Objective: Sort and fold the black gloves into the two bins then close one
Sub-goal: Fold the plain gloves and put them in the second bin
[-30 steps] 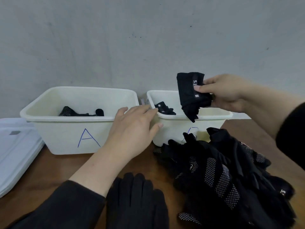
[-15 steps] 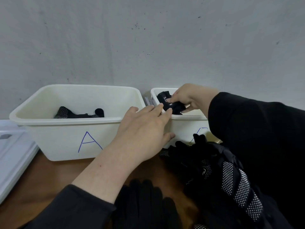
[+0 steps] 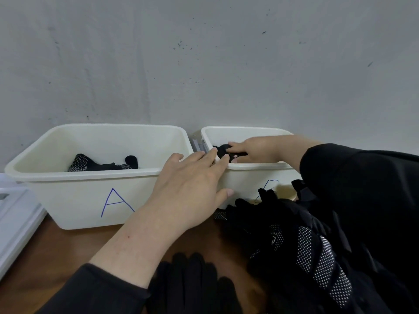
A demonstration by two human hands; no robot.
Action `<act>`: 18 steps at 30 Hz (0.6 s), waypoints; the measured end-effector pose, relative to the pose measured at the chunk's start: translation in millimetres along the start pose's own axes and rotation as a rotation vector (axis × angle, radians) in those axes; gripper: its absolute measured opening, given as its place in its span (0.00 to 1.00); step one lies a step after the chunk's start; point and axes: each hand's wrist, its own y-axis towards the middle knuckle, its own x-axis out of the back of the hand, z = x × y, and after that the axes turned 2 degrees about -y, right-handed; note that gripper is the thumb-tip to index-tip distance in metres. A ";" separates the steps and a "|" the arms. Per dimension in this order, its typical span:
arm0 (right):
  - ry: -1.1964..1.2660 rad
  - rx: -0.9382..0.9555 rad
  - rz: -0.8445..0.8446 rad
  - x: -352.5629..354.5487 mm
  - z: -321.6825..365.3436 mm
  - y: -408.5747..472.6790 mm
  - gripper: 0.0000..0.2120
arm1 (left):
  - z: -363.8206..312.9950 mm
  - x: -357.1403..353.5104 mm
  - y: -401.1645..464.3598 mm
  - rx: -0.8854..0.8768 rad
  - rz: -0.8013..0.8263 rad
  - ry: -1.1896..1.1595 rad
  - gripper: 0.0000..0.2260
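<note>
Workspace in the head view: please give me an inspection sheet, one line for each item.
Surface: brown wooden table, bins at its far edge by the wall.
Job's things: bin A holds dotted black gloves; the right bin holds a folded glove; unsorted glove pile in front of it; plain black gloves near the camera.
Clutter: white flat lids stacked at the left.
Grippers: left hand open, fingers on the right bin's rim; right hand inside that bin, touching the folded glove; its grip cannot be judged.
Cables: nothing seen.
Surroundings: grey speckled wall.
</note>
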 end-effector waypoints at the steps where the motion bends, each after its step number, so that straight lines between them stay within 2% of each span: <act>1: -0.004 -0.006 0.024 -1.4 1.2 1.8 0.26 | 0.0 0.2 0.0 0.001 0.001 0.001 0.32; 9: 0.097 -0.017 -0.040 -4.0 24.7 15.0 0.19 | -0.2 -0.1 0.9 0.006 0.003 0.001 0.32; 14: 0.148 0.018 0.009 2.0 20.7 6.6 0.24 | -0.5 1.3 1.4 0.000 0.004 -0.006 0.32; 18: 0.304 -0.017 -0.222 7.5 12.2 -1.8 0.23 | -0.3 2.3 1.1 0.004 0.017 -0.010 0.32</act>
